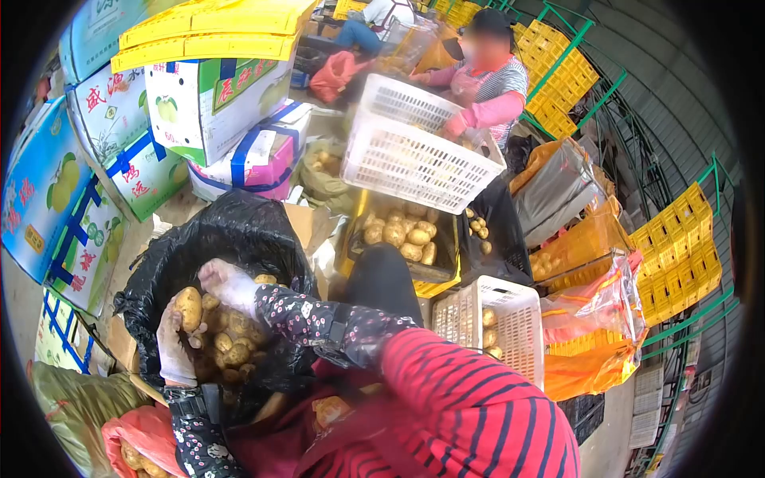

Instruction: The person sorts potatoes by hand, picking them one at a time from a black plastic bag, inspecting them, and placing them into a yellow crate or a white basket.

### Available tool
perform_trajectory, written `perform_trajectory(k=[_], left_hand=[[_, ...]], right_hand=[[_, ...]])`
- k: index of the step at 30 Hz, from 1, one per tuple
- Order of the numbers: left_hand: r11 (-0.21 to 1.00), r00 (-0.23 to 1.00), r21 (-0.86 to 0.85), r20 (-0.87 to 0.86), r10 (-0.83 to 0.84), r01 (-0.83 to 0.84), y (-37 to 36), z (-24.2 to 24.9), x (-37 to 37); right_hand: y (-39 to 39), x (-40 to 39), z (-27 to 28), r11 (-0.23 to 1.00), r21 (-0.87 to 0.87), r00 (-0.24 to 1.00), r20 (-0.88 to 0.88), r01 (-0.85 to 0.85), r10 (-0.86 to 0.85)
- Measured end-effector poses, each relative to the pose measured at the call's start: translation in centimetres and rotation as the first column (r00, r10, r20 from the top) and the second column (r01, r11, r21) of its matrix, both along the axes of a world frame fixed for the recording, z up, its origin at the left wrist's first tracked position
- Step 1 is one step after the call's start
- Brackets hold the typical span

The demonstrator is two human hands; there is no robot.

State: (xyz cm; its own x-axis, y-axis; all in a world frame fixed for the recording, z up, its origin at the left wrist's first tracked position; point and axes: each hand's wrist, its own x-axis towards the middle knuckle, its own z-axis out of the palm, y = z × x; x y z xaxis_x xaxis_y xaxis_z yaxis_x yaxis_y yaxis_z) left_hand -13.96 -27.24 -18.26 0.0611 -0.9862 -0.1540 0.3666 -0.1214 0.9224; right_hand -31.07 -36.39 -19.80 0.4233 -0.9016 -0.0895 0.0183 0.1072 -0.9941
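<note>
My left hand (173, 344), in a pale glove, holds a potato (189, 308) at the left side of a bag lined with black plastic (275, 227). Beneath it, several loose potatoes (237, 327) fill the bag. Over the far part of the same bag is my right hand (229, 287), also gloved, with its fingers curled together. Its palm side is hidden, so whatever it may hold does not show. Both forearms wear dark patterned sleeve covers.
Stacked fruit cartons (211, 103) rise at the left. Ahead, a co-worker (494, 88) grips a white crate (422, 151) tilted above a yellow crate (358, 267) of potatoes. A smaller white crate (458, 315) stands right of my knee. A red sack (143, 430) sits lower left.
</note>
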Motion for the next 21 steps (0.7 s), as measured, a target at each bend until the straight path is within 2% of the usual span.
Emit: perform_trajectory(k=[3,4,5,8,10,13,15,19,21], left_hand=[[0.998,0.995,0.011,0.074,-0.062,0.062,0.0,0.6,0.0],[0.997,0.991,0.003,0.108,-0.082,0.082,0.0,0.4,-0.1],[0.998,0.996,0.031,0.062,-0.061,0.059,-0.1,0.2,-0.1],[0.995,0.998,0.094,-0.049,0.029,-0.024,-0.3,-1.0,0.5],[0.994,0.999,0.108,-0.046,0.018,-0.013,-0.1,-0.4,0.9],[0.994,1.000,0.111,-0.021,-0.008,0.010,-0.1,-0.4,1.0],[0.993,1.000,0.114,0.015,-0.006,0.005,-0.2,-0.8,1.1],[0.999,0.999,0.032,-0.010,-0.032,0.032,-0.1,-0.8,1.1],[1.000,1.000,-0.026,-0.024,-0.005,0.004,0.0,-0.5,0.7]], right_hand=[[0.6,-0.8,2.2,0.937,0.225,0.948,0.234,-0.268,0.215],[0.8,-0.8,2.8,0.900,0.206,0.915,0.217,-0.384,0.341],[0.3,-0.4,2.1,0.909,0.115,0.916,0.056,-0.401,0.397],[0.0,-0.2,1.7,0.931,0.120,0.937,-0.009,-0.345,0.349],[0.1,-0.1,1.6,0.938,0.151,0.949,0.010,-0.312,0.314],[0.7,-1.0,3.5,0.943,0.170,0.948,-0.093,-0.286,0.305],[0.5,-0.9,3.0,0.947,0.177,0.954,-0.093,-0.266,0.285],[0.3,-1.1,1.9,0.959,0.161,0.964,-0.093,-0.232,0.249],[0.6,-1.1,2.2,0.919,0.352,0.984,0.041,-0.177,0.173]])
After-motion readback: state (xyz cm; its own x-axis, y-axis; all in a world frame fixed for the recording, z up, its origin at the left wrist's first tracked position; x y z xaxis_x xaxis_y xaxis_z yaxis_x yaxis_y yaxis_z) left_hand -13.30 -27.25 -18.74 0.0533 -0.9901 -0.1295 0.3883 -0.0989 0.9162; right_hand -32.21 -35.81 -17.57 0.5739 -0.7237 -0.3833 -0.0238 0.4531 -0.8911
